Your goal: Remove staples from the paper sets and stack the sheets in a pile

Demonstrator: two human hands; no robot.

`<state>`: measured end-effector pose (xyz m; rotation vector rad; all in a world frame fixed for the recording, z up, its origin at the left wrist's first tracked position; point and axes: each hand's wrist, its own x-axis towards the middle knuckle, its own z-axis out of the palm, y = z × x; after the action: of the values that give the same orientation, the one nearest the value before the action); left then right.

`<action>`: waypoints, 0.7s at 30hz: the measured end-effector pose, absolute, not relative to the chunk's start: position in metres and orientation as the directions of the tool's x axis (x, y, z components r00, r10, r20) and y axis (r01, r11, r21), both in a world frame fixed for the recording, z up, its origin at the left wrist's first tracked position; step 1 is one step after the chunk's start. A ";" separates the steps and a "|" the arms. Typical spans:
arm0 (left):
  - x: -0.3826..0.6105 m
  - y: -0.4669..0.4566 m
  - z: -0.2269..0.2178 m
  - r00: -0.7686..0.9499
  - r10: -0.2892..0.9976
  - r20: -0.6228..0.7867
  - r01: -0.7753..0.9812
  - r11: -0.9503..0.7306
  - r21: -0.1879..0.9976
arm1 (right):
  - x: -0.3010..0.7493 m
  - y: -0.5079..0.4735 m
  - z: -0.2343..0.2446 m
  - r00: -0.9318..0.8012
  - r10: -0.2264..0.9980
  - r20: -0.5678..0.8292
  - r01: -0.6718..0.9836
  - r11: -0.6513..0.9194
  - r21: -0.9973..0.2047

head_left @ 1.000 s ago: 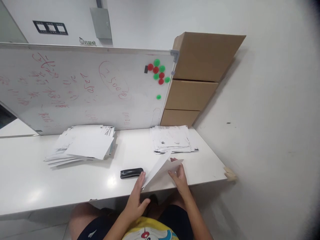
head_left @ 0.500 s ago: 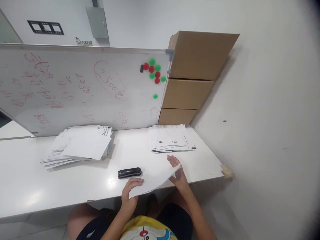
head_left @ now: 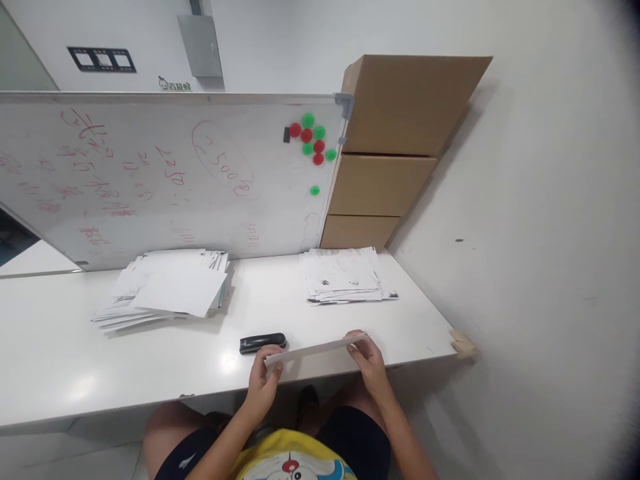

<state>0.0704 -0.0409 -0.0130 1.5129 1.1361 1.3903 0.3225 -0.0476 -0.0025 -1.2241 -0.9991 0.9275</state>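
- Paper (head_left: 315, 349) is held up between the left hand (head_left: 261, 381) and the right hand (head_left: 374, 367), near the front edge of the white table (head_left: 160, 370); it is seen almost edge-on, as a thin strip, so the number of sheets cannot be told
- At the far left, a loose paper pile (head_left: 175, 293) lies on the table, well apart from both hands
- Next, a black stapler (head_left: 263, 343) lies just beside the left fingertips; whether they touch it is unclear
- The left fingers are clamped on the paper's left end, thumb on the near face, the others curled round the far side
- Between the hands, the step looks like squaring the paper by its ends; the next move, I judge, calls for an even, level hold, lest it bow or slip out of line
- Further right, a second pile (head_left: 343, 277) lies beyond the paper, not touching it
- The right fingers pinch the paper's right end, thumb in front, fingers behind
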 end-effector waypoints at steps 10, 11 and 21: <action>0.059 -0.035 -0.025 0.138 0.946 0.294 0.272 -0.321 0.907 | 0.323 -0.042 -0.008 0.398 0.917 0.030 -0.081 0.068 -0.994; 0.057 -0.035 -0.024 0.147 0.945 0.294 0.280 -0.324 0.904 | 0.324 -0.042 -0.007 0.395 0.918 0.032 -0.074 0.066 -0.995; 0.058 -0.029 0.022 0.115 0.977 0.177 0.157 -0.194 0.968 | 0.334 -0.059 -0.002 0.228 0.961 -0.159 -0.155 -0.125 -0.980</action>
<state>0.0578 -0.0293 0.0219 1.5191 1.1609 1.1845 0.3337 -0.0593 -0.0017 -1.3127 -0.8578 1.1920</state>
